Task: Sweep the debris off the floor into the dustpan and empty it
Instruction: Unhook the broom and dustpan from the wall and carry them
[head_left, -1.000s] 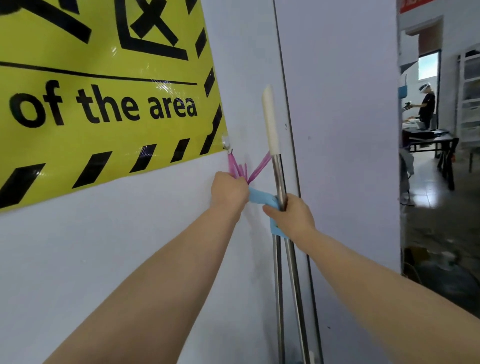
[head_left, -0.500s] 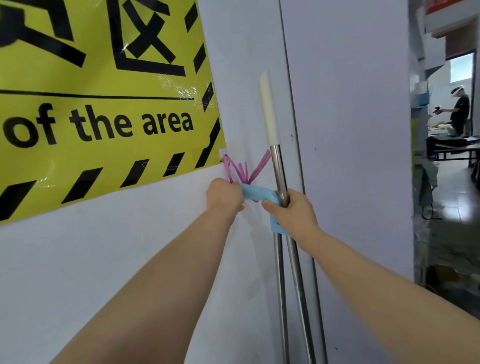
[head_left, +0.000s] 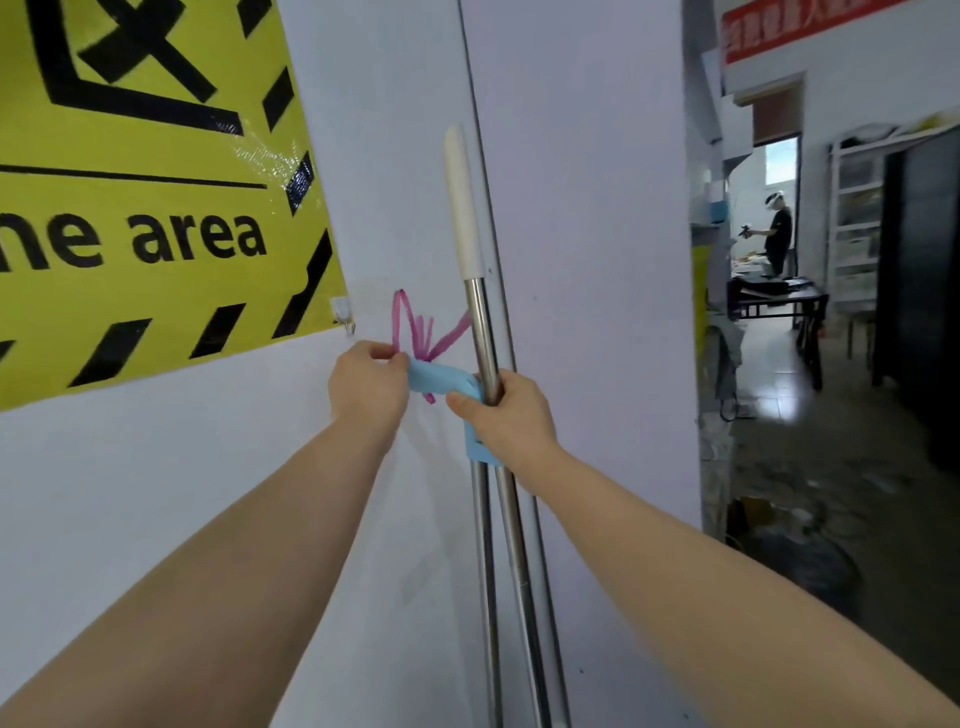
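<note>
The left hand (head_left: 370, 387) pinches the pink string (head_left: 415, 327) that loops at the end of a blue handle (head_left: 441, 382). The right hand (head_left: 506, 415), just beside it, is wrapped tight round the shiny pole (head_left: 480, 332) and the blue handle. The pole stands up against the white wall (head_left: 156, 493) and has a white top (head_left: 460, 202). A small hook (head_left: 344, 312) sits at the corner of the yellow sign (head_left: 156, 286)

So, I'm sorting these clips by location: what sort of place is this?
Probably a workshop or industrial workspace: a yellow hazard banner, white shelving and a worktable farther back.
</note>
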